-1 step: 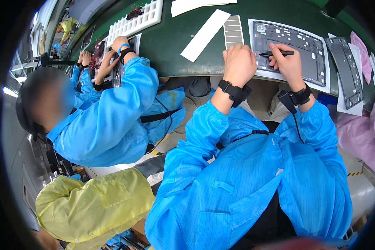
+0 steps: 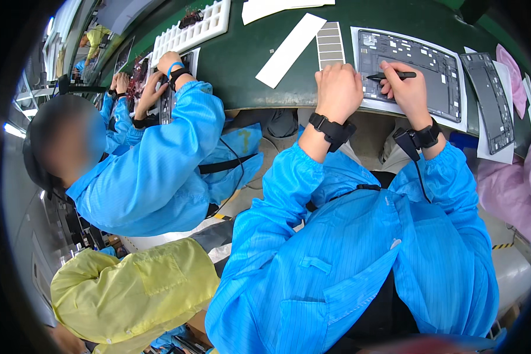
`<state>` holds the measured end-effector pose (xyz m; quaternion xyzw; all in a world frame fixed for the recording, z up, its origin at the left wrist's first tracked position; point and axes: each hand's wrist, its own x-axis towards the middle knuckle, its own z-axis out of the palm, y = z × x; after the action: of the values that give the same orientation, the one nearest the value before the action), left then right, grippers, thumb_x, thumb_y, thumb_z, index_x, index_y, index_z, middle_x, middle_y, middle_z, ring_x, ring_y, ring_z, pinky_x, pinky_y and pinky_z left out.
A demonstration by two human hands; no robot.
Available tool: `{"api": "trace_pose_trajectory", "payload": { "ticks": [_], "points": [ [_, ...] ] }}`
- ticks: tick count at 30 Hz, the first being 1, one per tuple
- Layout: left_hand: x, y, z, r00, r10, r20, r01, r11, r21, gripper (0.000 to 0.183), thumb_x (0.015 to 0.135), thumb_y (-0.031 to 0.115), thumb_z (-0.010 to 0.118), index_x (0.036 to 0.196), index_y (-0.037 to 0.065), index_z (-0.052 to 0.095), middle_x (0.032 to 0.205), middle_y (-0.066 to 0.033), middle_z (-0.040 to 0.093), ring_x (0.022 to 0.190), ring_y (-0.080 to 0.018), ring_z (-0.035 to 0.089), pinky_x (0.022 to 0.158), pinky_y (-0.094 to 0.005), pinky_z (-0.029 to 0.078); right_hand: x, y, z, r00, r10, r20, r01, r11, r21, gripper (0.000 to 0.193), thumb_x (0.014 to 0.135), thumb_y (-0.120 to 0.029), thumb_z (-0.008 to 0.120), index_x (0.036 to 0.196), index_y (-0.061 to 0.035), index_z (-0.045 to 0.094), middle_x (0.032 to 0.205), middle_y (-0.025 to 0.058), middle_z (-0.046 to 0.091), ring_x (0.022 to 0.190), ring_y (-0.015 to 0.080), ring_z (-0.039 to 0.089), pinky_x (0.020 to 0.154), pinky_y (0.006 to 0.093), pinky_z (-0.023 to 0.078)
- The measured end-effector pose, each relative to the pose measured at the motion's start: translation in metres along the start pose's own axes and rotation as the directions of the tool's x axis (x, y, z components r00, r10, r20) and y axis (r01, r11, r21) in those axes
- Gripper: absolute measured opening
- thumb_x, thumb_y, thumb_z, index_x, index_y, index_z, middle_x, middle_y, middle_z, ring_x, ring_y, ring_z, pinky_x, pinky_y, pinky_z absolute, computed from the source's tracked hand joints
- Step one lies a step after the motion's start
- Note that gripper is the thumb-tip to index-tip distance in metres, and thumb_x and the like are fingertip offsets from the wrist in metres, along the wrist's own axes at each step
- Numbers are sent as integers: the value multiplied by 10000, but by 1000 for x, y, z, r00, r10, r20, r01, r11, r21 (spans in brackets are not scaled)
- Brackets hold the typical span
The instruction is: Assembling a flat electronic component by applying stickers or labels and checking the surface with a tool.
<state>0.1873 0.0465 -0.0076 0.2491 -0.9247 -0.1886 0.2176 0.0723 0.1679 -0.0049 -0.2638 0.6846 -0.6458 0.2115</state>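
A dark grey tablet housing [image 2: 419,56] with small white patches and cut-outs lies on a white sheet [image 2: 465,88] at the bench's near edge. My right hand [image 2: 408,88] is closed on a slim black pen-shaped tool [image 2: 406,75]. Its fine tip points left and comes down over the housing's left part. At the housing's left edge rests my left hand [image 2: 339,89], its fingers curled with the knuckles up. Whatever its fingertips hold or press is hidden. Just beyond that hand is a card of grey rectangular strips [image 2: 330,44].
A long white strip [image 2: 291,51] lies on the green bench [image 2: 248,76], left of the card. Another dark housing [image 2: 488,100] lies to the right. On the left, a blue-sleeved co-worker [image 2: 153,159] works near a white slotted tray [image 2: 194,28]. Pink sleeves [image 2: 510,189] show at far right.
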Motion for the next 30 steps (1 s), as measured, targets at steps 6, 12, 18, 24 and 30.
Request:
{"api": "trace_pose_trajectory", "payload": {
  "ticks": [6, 12, 18, 24, 30],
  "points": [
    [2, 10, 4, 1000, -15, -6, 15, 997, 76, 219, 836, 245, 618, 789, 36, 664, 812, -148, 640, 848, -345, 589, 744, -468, 397, -2, 4, -3, 1000, -25, 3, 25, 999, -43, 258, 904, -227, 643, 891, 25, 695, 622, 45, 633, 506, 78, 588, 441, 206, 435],
    [-5, 13, 18, 991, -21, -135, 39, 990, 133, 209, 831, 271, 636, 817, 68, 677, 836, -155, 602, 868, -339, 553, 762, -476, 367, -5, 1, -4, 988, -36, -149, 48, 995, 82, 258, 919, -210, 621, 921, 38, 691, 655, 85, 646, 509, 86, 589, 431, 199, 422],
    [-8, 14, 5, 988, -1, -151, 20, 992, 123, 205, 829, 279, 650, 798, 77, 662, 824, -138, 579, 855, -318, 536, 759, -460, 354, -7, 2, -10, 984, -54, -169, 83, 982, 169, 261, 937, -207, 599, 911, 40, 680, 667, 86, 644, 510, 78, 576, 431, 196, 405],
    [-38, -21, -38, 954, -33, -296, -17, 986, -167, 212, 793, 174, 687, 964, 62, 630, 970, -111, 643, 948, -289, 608, 795, -370, 432, -7, -19, -13, 996, -29, -83, 40, 991, 126, 278, 928, -249, 618, 869, 17, 672, 633, 51, 611, 490, 52, 523, 438, 181, 362],
    [-53, -45, -29, 982, 105, -157, -121, 988, -96, 498, 771, 205, 709, 1230, 64, 574, 1306, -123, 569, 1278, -328, 473, 996, -406, 368, 3, -21, 38, 988, -95, 119, 99, 995, -28, 318, 914, -304, 635, 799, -9, 651, 621, 26, 603, 494, 52, 517, 465, 206, 388]
  ]
}}
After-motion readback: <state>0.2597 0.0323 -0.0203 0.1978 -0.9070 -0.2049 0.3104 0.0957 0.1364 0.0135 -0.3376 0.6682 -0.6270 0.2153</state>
